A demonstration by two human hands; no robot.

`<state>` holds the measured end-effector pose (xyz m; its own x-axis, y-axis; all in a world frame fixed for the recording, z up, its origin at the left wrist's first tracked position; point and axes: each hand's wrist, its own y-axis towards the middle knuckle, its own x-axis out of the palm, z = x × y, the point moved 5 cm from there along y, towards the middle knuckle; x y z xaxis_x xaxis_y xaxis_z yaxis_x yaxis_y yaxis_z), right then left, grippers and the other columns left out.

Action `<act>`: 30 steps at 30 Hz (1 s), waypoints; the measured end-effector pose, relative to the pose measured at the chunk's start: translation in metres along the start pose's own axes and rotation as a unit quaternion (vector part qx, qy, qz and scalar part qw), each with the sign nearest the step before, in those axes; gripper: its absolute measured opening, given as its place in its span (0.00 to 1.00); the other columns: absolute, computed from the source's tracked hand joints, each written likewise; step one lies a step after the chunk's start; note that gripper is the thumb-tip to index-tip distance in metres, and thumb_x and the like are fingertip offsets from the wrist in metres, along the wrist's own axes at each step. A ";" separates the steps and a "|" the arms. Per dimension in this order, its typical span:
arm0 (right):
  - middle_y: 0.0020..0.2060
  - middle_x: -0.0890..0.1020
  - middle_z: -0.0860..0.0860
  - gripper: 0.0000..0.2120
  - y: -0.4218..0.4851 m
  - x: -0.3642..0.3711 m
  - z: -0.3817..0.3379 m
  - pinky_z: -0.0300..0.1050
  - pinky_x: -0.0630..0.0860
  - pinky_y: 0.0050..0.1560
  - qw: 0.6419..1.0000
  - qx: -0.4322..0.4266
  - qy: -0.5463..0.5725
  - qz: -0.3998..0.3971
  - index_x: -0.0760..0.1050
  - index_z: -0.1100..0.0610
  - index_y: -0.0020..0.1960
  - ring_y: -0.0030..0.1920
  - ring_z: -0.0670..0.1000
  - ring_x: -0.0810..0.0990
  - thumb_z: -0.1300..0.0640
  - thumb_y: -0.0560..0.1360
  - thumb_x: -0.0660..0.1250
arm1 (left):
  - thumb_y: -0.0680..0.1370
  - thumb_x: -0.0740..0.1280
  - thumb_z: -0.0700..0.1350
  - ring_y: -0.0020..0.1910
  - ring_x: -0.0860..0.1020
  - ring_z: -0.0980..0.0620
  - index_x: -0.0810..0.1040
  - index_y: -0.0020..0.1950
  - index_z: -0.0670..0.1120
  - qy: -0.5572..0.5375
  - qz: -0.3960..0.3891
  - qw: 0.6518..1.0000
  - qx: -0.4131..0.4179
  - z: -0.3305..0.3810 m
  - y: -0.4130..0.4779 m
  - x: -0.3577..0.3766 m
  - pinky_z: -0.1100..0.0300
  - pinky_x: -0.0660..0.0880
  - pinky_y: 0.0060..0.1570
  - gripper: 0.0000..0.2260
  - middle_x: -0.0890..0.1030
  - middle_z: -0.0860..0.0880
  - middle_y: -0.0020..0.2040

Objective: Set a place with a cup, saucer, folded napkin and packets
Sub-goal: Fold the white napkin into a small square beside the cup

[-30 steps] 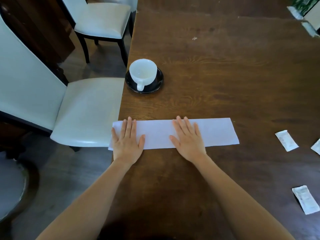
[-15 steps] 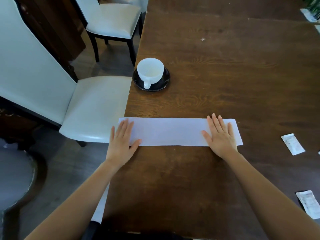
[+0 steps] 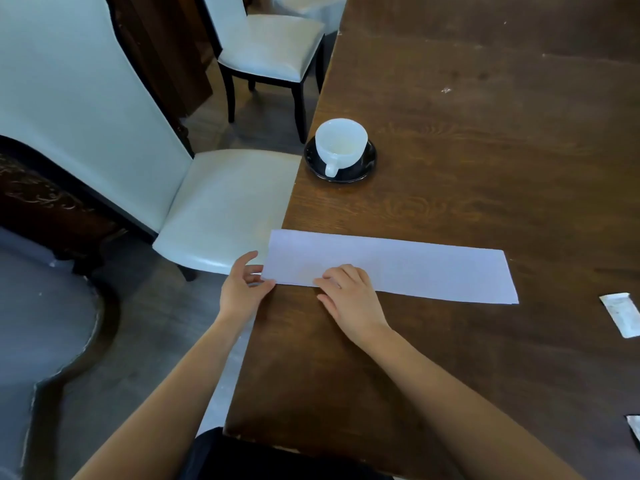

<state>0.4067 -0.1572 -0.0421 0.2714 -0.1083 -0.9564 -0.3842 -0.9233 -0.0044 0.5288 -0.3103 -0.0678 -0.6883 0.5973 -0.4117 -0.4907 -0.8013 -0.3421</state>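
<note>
Head view: napkin (image 3: pixel 391 268) lies flat as a long white strip on the table (image 3: pixel 485 150), roughly parallel to the near edge. Its L end sticks out just past the table's left edge; its R end reaches toward the table's right side.

L hand (image 3: pixel 240 289) is at that overhanging end, off the left edge. Thumb is on the near-L corner w/ fingers curled behind it, pinching the napkin. R hand (image 3: pixel 349 296) sits on the napkin's near edge, near the L hand. Knuckles are up, bent fingertips on the paper, thumb at the edge below. It looks like a narrow pinch on the napkin.

Cup (image 3: pixel 341 142), white and upright, stands on a black saucer (image 3: pixel 360 169) close to the left edge. It's farther back than the napkin and apart from it, handle pointing to the near edge.

Packet (image 3: pixel 621 318) lies flat beyond the napkin's R end, near but not touching. 2nd packet (image 3: pixel 633 433) is closer to the near edge, half cut off by the frame.

Chair (image 3: pixel 225 209) w/ pale seat sits just beside the left edge. 2nd chair (image 3: pixel 270 46) is farther back on the same side.
</note>
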 end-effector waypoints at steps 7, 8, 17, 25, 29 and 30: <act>0.55 0.80 0.52 0.10 0.007 0.003 0.001 0.47 0.68 0.63 0.999 0.028 0.002 0.027 0.79 0.56 0.56 0.59 0.54 0.74 0.61 0.77 0.62 | 0.71 0.73 0.42 0.48 0.78 0.55 0.71 0.65 0.52 -0.001 -0.007 1.000 -0.010 -0.008 0.001 0.000 0.63 0.72 0.49 0.24 0.81 0.51 0.50; 0.56 0.80 0.52 0.11 0.008 0.004 0.003 0.47 0.68 0.64 0.999 0.033 0.006 0.023 0.78 0.56 0.57 0.60 0.53 0.73 0.60 0.78 0.62 | 0.72 0.72 0.42 0.47 0.78 0.56 0.71 0.64 0.53 -0.002 -0.005 1.000 -0.012 -0.008 0.001 0.000 0.64 0.72 0.47 0.23 0.81 0.51 0.50; 0.59 0.78 0.51 0.12 0.002 0.009 0.007 0.44 0.65 0.66 0.997 0.042 0.054 0.021 0.77 0.54 0.59 0.62 0.51 0.72 0.58 0.79 0.58 | 0.73 0.69 0.41 0.47 0.79 0.57 0.74 0.62 0.53 -0.070 -0.012 0.996 -0.044 -0.003 0.001 -0.004 0.64 0.73 0.48 0.19 0.82 0.54 0.45; 0.62 0.76 0.49 0.13 -0.020 -0.006 0.038 0.42 0.66 0.66 0.952 0.219 0.158 0.143 0.73 0.52 0.61 0.63 0.49 0.72 0.55 0.77 0.62 | 0.76 0.64 0.45 0.34 0.74 0.52 0.77 0.55 0.41 -0.059 -0.089 0.982 -0.155 0.034 0.018 0.008 0.61 0.72 0.37 0.11 0.77 0.46 0.36; 0.68 0.71 0.52 0.17 -0.030 -0.004 0.056 0.48 0.64 0.70 0.953 0.281 0.062 0.095 0.69 0.55 0.66 0.68 0.53 0.67 0.53 0.79 0.57 | 0.76 0.63 0.36 0.41 0.79 0.50 0.73 0.57 0.38 -0.128 -0.109 0.971 -0.167 0.052 0.018 0.010 0.57 0.77 0.39 0.09 0.79 0.44 0.47; 0.69 0.68 0.51 0.18 -0.032 0.000 0.057 0.48 0.62 0.71 0.956 0.281 0.052 0.071 0.67 0.54 0.68 0.70 0.53 0.65 0.52 0.80 0.56 | 0.76 0.63 0.35 0.43 0.80 0.49 0.73 0.56 0.37 -0.151 -0.119 0.967 -0.166 0.057 0.016 0.010 0.57 0.78 0.39 0.09 0.79 0.44 0.48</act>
<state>0.3692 -0.1066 -0.0588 0.2566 -0.2804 -0.9250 -0.8290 -0.5558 -0.0615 0.4837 -0.3188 -0.0292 -0.7265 0.6860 -0.0402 -0.4899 -0.5581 -0.6697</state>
